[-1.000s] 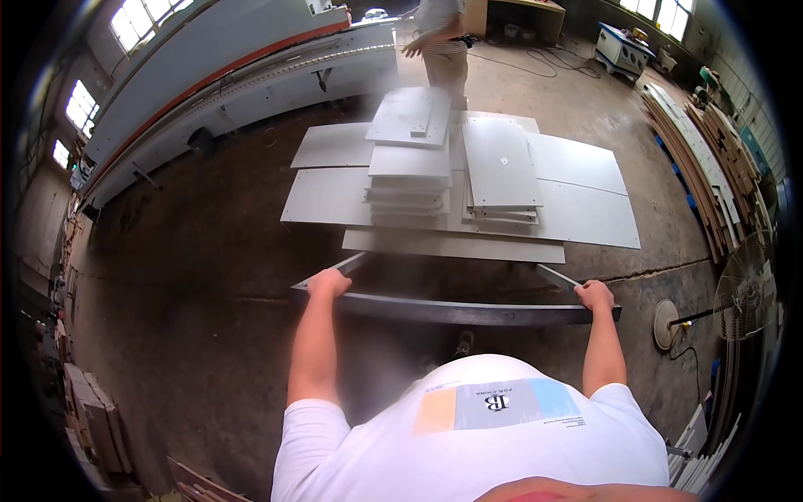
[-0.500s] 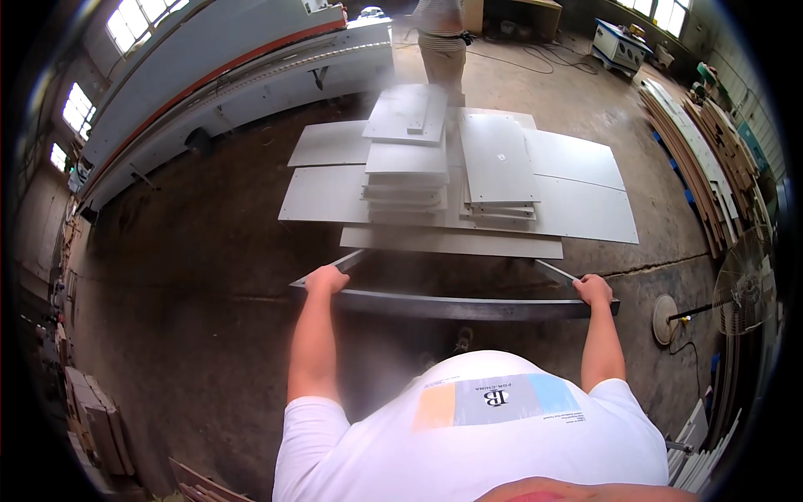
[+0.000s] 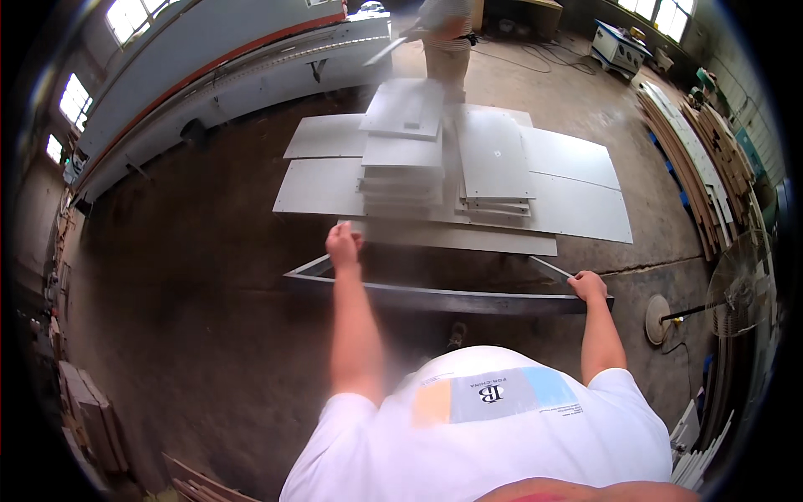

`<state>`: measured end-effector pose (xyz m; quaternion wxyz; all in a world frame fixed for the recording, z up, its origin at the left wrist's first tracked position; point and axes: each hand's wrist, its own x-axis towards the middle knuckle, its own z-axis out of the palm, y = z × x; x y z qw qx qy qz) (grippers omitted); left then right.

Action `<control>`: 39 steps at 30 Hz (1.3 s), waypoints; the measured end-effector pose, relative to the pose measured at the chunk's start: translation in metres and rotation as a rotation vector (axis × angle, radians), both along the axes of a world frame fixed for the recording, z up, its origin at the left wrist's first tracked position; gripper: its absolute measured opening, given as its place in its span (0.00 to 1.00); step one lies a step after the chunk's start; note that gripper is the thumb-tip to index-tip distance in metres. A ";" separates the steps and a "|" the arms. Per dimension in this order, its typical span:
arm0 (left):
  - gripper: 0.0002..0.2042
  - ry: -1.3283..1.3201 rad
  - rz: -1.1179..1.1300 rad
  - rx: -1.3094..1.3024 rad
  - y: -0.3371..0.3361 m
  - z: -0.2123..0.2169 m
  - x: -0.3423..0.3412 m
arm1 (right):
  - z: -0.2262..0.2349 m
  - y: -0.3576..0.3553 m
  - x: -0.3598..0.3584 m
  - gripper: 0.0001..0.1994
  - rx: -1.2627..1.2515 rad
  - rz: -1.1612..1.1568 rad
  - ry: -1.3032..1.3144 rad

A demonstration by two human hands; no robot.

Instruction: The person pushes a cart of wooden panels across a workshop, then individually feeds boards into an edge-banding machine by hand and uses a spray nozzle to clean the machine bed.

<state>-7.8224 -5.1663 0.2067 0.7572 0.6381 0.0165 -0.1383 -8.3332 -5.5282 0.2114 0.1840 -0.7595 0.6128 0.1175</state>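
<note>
A long dark frame [image 3: 452,299], with thin pale-edged side bars, runs across in front of me at the near side of a pile of white boards. My right hand [image 3: 590,286] is closed over its right corner. My left hand [image 3: 344,245] is raised above the frame's left side bar, by the left end of the nearest white board [image 3: 468,238]. Its fingers are curled; whether anything is in them is hidden. A stack of smaller white panels [image 3: 403,151] stands on the boards, and a second, lower stack [image 3: 498,159] lies to its right.
A co-worker [image 3: 447,50] stands behind the pile with a thin pale strip. A large grey machine [image 3: 242,75] fills the far left. At right are a standing fan [image 3: 736,293] and stacked planks [image 3: 690,167]. More boards [image 3: 92,410] lean at the lower left.
My left hand has let go of the frame's left corner and moved up and right toward the boards. My right hand keeps its hold. The co-worker's pale strip has come into view.
</note>
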 end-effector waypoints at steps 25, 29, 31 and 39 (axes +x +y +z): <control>0.18 -0.787 -0.266 1.352 0.102 0.012 -0.011 | 0.001 -0.002 -0.001 0.19 0.014 -0.092 -0.106; 0.19 -0.763 -0.247 1.371 0.099 0.010 -0.016 | 0.001 -0.001 -0.003 0.20 0.018 -0.069 -0.227; 0.19 -0.747 -0.285 1.392 0.097 0.012 -0.016 | 0.005 0.000 -0.006 0.21 0.029 -0.043 -0.299; 0.20 -0.621 -0.441 1.422 0.092 0.025 -0.013 | -0.019 -0.005 -0.038 0.26 -0.133 0.345 -0.325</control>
